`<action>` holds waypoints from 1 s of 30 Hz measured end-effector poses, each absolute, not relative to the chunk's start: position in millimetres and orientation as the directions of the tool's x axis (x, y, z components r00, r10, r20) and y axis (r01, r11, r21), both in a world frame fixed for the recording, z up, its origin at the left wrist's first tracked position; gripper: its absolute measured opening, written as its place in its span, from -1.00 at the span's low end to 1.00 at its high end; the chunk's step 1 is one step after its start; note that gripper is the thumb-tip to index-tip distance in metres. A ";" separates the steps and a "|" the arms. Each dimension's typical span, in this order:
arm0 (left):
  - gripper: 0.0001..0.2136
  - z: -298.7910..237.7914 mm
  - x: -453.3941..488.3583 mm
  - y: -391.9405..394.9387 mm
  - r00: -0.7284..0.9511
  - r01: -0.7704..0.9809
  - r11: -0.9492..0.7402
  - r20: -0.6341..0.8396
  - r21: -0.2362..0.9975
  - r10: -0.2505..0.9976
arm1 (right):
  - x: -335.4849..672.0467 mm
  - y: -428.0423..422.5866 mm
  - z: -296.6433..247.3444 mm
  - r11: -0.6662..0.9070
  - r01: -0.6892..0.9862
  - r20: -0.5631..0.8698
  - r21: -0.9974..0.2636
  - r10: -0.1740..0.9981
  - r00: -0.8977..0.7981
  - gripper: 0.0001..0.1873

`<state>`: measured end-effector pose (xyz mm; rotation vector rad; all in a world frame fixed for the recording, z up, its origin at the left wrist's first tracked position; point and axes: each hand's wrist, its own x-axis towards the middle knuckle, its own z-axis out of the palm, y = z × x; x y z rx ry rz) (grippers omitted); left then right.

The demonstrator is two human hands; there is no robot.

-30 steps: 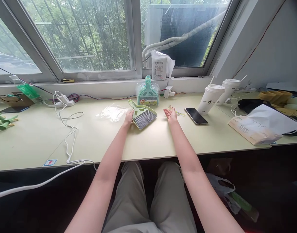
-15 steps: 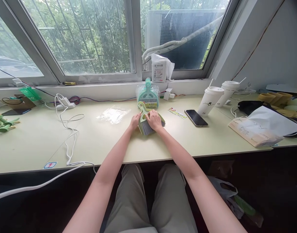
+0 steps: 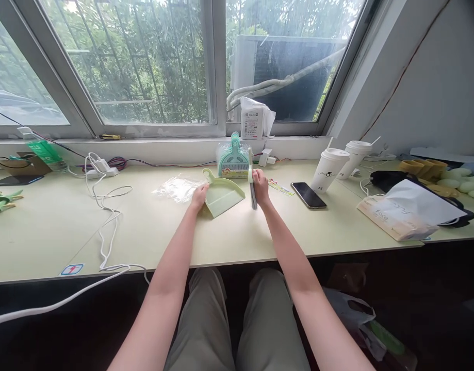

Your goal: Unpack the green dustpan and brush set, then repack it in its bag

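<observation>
Over the pale surface, the left hand grips the side of a light green dustpan. Beside it, the right hand holds a brush edge-on, apart from the dustpan. Clear plastic lies left; a printed strip and phone lie right. Behind stands a wrapped dustpan set.

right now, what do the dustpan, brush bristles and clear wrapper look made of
Dustpan: probably moulded plastic, smooth and fairly matt, pale green in one even colour with a thin raised rim. Brush bristles: perhaps synthetic fibre, grey; seen edge-on, so their finish is unclear. Clear wrapper: likely thin plastic film, glossy, crumpled with bright white glints.
</observation>
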<state>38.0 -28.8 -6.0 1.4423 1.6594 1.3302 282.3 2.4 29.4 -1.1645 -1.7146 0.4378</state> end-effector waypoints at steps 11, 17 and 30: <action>-0.63 1.3 24.0 -42.4 -0.326 0.673 0.164 0.090 0.722 0.941 | 309.7 0.0 16.3 0.074 0.959 0.218 -0.274 0.976 -0.013 -0.60; -0.57 7.4 26.2 -47.6 -0.398 0.730 0.187 0.186 0.658 0.898 | 303.8 -2.2 22.1 0.021 0.987 0.133 -0.159 0.991 0.001 -0.59; -0.65 -0.8 31.8 -43.8 -0.270 0.775 0.110 0.169 0.622 0.948 | 301.3 -2.6 27.7 0.126 0.930 0.229 -0.346 0.972 -0.046 -0.63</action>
